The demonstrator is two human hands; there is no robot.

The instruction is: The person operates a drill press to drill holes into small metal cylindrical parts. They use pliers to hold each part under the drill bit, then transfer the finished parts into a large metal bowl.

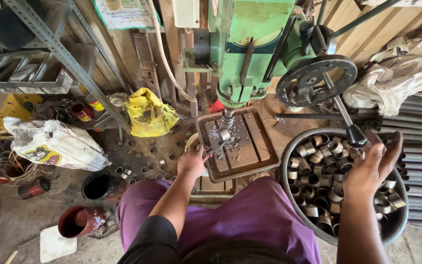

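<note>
2 hands | left hand [192,161] gripping clamp handle [214,145] | right hand [371,168] open over rings [318,188]

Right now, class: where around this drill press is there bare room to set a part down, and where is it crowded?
Free patch: the right half of the drill table, between the drill bit and the table's raised edge. Crowded: the tub brims with metal rings under the right hand; the left hand fills the table's left edge; loose rings litter the floor beside the white sack.
</note>
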